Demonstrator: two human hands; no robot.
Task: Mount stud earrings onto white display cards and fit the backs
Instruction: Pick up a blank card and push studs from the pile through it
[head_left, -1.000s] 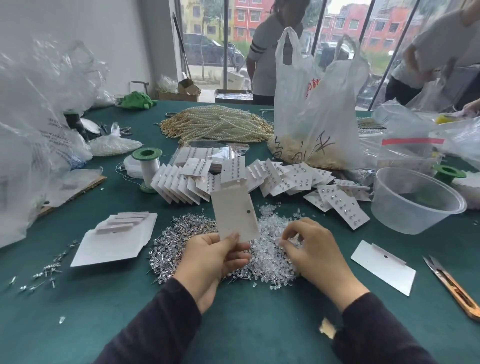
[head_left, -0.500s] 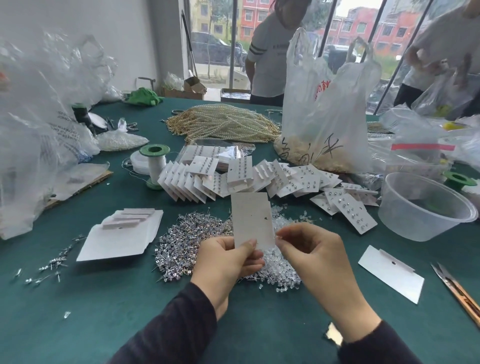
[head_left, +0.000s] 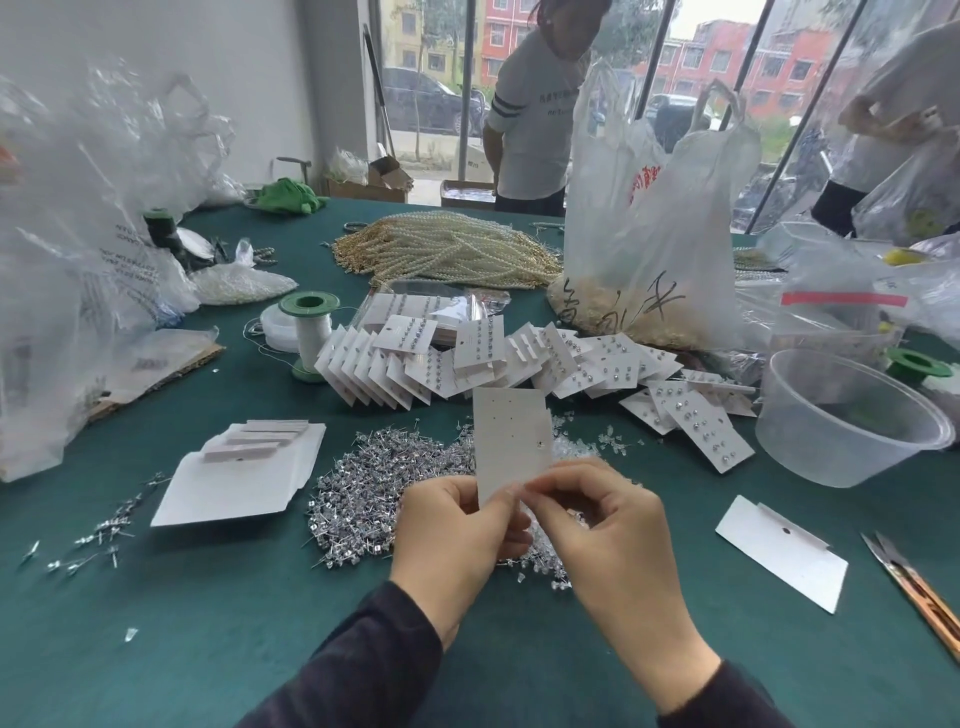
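My left hand (head_left: 457, 540) pinches the bottom edge of an upright white display card (head_left: 511, 439) above the table. One stud shows near the card's right edge. My right hand (head_left: 613, 530) has its thumb and forefinger pinched together at the card's lower edge, right beside my left thumb; what it pinches is too small to see. Under both hands lie a heap of silver stud earrings (head_left: 374, 499) and a heap of clear plastic backs (head_left: 540, 561). Finished cards (head_left: 519, 358) fan out behind.
A stack of blank cards (head_left: 244, 478) lies at the left, one blank card (head_left: 784, 551) at the right. A clear plastic bowl (head_left: 852, 415), snips (head_left: 914, 587), a green-capped spool (head_left: 309, 332), pearl strands (head_left: 447, 249) and plastic bags (head_left: 654, 218) surround me. Two people stand beyond the table.
My right hand rose from the heap of clear backs and came left to the card's lower edge. The card turned more upright in my left hand.
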